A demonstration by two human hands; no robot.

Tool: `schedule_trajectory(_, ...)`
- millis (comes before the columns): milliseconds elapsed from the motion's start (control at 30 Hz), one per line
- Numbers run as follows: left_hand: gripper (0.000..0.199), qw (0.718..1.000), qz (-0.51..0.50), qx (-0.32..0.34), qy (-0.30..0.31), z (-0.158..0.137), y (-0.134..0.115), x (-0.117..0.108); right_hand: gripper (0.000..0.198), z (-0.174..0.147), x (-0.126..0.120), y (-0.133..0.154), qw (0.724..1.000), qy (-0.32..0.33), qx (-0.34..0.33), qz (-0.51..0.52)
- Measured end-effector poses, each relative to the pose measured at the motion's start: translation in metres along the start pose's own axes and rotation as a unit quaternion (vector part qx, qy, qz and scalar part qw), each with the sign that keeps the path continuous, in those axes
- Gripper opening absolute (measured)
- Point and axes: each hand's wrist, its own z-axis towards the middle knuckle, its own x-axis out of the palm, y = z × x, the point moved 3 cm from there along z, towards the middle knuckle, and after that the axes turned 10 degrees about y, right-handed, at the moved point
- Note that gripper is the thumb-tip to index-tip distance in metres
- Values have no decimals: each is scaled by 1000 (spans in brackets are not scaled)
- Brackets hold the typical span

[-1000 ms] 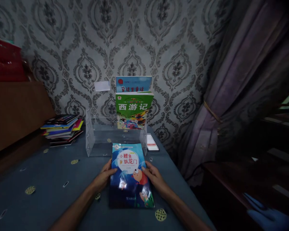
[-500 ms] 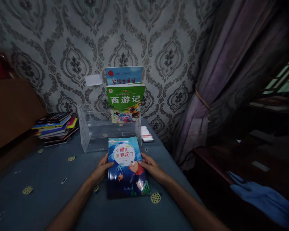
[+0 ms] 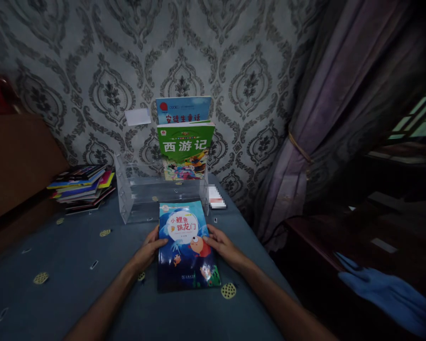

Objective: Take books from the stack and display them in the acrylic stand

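A blue picture book [image 3: 184, 265] with an orange fish on its cover faces up before me. My left hand [image 3: 151, 247] grips its left edge, thumb on the cover and fingers hidden beneath. On the opposite edge my right hand [image 3: 223, 244] holds it the same way. Just behind the book stands a clear tiered display rack [image 3: 125, 196]. In the rack's right half a green book [image 3: 184, 149] is propped upright, partly covering a light blue book [image 3: 182, 109] behind it.
Several books lie in a messy stack [image 3: 83, 187] left of the rack. A blurred white and red item [image 3: 216, 196] lies to its right. The blue-covered table [image 3: 74, 293] ends at a slanting right edge, beside a tied curtain [image 3: 287, 180] and a blue cloth [image 3: 383, 293].
Almost nothing differs. The book and both hands keep the same hold and place, and the view has shifted very slightly.
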Motion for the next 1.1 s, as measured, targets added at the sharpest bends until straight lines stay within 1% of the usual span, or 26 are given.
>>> schedule_trajectory(200, 92, 999, 41, 15, 18, -6, -13, 8, 45, 0, 0, 5, 1000, -4, -20, -1)
schedule_trajectory(267, 93, 997, 61, 23, 31, -6, -21, 11, 46, 2, -2, 6, 999, -14, -36, -9)
schedule_trajectory(400, 91, 992, 108, 54, 38, -1, -36, 14, 49, 5, -5, 15, 993, -50, -78, -71)
schedule_trajectory(533, 81, 981, 175, 86, 26, 4, -51, 17, 44, 5, -6, 27, 983, -71, -117, -125)
schedule_trajectory(700, 57, 960, 253, 115, 34, 6, -69, 20, 41, 3, -6, 39, 963, -103, -153, -196)
schedule_trajectory(767, 48, 951, 283, 118, 34, 8, -70, 16, 37, 2, -6, 41, 957, -108, -161, -217)
schedule_trajectory(867, 33, 936, 332, 117, 5, 11, -64, 5, 33, 1, -6, 38, 948, -120, -156, -250)
schedule_trajectory(933, 31, 929, 349, 119, -16, 13, -58, -1, 29, 1, -7, 32, 940, -132, -149, -279)
schedule_trajectory(1100, 34, 911, 389, 140, -15, 11, -55, -1, 26, 2, -12, 21, 927, -159, -155, -302)
